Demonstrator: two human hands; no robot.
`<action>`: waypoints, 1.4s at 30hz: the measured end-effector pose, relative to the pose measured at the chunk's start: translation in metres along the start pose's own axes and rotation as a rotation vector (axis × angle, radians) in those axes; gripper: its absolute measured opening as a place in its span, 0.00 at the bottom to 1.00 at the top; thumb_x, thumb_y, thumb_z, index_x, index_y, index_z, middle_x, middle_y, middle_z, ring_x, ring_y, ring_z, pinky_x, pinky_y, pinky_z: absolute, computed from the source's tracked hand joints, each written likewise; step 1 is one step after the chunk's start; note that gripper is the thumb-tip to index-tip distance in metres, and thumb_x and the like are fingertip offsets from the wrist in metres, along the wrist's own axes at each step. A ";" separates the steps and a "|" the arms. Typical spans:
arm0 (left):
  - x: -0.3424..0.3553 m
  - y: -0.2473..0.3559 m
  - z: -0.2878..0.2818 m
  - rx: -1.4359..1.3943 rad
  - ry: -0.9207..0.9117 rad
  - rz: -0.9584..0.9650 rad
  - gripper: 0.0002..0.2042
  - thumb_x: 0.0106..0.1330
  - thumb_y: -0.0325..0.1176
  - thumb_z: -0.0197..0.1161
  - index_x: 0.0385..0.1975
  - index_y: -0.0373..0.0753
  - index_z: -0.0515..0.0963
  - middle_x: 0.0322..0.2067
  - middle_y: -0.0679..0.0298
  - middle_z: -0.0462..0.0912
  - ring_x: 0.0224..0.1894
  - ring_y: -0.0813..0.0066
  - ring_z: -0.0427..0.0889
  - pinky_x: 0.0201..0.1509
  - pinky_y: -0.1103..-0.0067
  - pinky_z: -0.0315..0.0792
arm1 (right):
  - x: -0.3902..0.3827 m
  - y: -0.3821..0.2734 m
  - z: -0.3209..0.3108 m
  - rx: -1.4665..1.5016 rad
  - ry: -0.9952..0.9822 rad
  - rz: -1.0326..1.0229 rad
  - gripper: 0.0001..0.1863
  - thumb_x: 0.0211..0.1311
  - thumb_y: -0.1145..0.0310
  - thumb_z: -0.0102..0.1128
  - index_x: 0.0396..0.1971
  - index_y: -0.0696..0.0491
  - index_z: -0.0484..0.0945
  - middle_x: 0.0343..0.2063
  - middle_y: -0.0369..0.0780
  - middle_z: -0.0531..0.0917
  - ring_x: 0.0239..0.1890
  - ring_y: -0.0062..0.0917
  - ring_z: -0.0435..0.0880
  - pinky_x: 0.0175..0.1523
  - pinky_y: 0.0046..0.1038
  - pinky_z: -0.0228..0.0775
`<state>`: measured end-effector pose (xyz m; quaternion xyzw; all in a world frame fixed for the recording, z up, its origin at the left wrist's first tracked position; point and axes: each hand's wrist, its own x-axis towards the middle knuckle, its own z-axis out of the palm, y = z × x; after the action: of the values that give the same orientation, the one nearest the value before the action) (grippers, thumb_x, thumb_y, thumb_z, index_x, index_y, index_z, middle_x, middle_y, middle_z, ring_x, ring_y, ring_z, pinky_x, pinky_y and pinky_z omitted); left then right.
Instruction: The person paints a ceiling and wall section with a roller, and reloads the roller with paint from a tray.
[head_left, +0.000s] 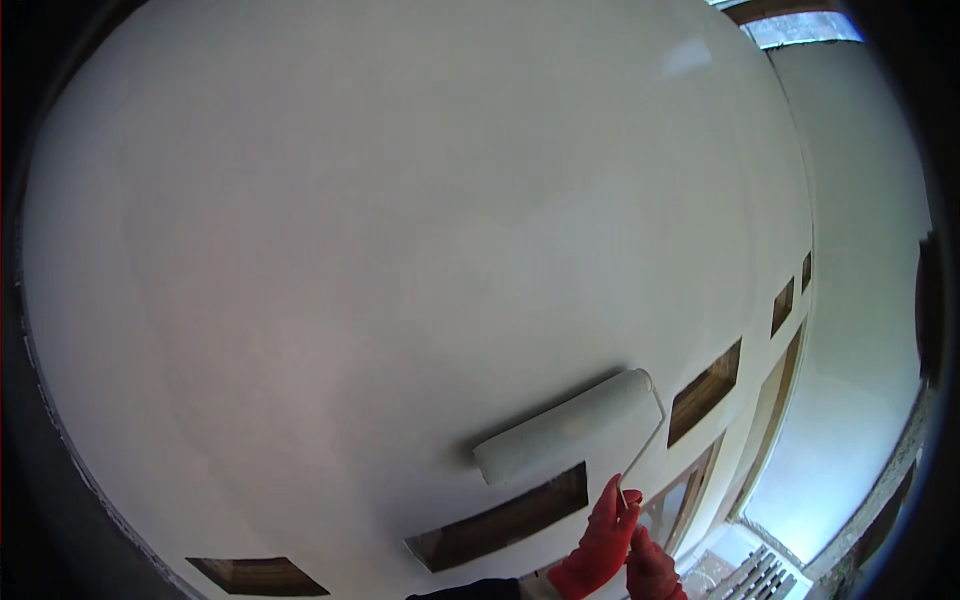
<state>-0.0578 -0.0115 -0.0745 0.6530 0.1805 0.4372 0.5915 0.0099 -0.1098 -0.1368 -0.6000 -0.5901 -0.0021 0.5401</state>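
Note:
A paint roller (565,425) with a wide, pale grey sleeve lies tilted against the large off-white wall (430,250). Its thin wire frame (645,447) bends down from the sleeve's right end to my hands. My left hand (600,545), in a red glove, is closed around the lower part of the roller's frame or handle. Just below and to its right, my right hand (653,572), also red-gloved, is wrapped about the handle. The handle itself is mostly hidden by the gloves. A dark sleeve (470,590) covers my left forearm.
Rectangular recesses with brown insides break the wall: one (505,515) right under the roller, another (705,392) to its right, and one (258,577) at lower left. A doorway (765,430) and an adjoining pale wall (850,300) stand right. Slatted boards (755,580) lie low at right.

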 end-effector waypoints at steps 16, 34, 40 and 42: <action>-0.010 0.279 -0.093 0.653 -0.410 0.599 0.21 0.66 0.24 0.52 0.58 0.34 0.61 0.51 0.52 0.69 0.55 0.62 0.71 0.57 0.73 0.66 | 0.275 -0.160 -0.088 0.079 0.429 -0.376 0.29 0.54 0.81 0.46 0.59 0.50 0.65 0.45 0.53 0.77 0.33 0.32 0.84 0.38 0.25 0.73; 0.017 0.380 -0.164 0.739 0.015 0.612 0.18 0.69 0.27 0.49 0.58 0.33 0.61 0.53 0.55 0.69 0.54 0.67 0.72 0.57 0.76 0.67 | 0.592 -0.476 -0.227 0.218 0.422 -0.461 0.13 0.63 0.58 0.47 0.45 0.46 0.72 0.18 0.34 0.68 0.17 0.23 0.68 0.22 0.27 0.63; 0.011 0.377 -0.164 0.629 0.083 0.456 0.17 0.67 0.23 0.48 0.56 0.32 0.62 0.50 0.53 0.71 0.52 0.65 0.75 0.57 0.74 0.68 | 0.643 -0.486 -0.217 0.203 0.469 -0.419 0.14 0.61 0.60 0.49 0.45 0.47 0.71 0.20 0.36 0.70 0.20 0.26 0.72 0.26 0.30 0.67; 0.001 0.363 -0.167 0.734 0.095 0.670 0.16 0.69 0.27 0.48 0.56 0.33 0.64 0.49 0.56 0.72 0.54 0.69 0.73 0.57 0.76 0.67 | 0.641 -0.473 -0.210 0.285 0.461 -0.445 0.14 0.60 0.61 0.50 0.46 0.47 0.71 0.21 0.37 0.71 0.20 0.28 0.73 0.27 0.31 0.69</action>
<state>-0.2904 0.0065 0.2500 0.8197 0.1296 0.5398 0.1407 0.0014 0.0735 0.6661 -0.3589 -0.5632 -0.1731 0.7239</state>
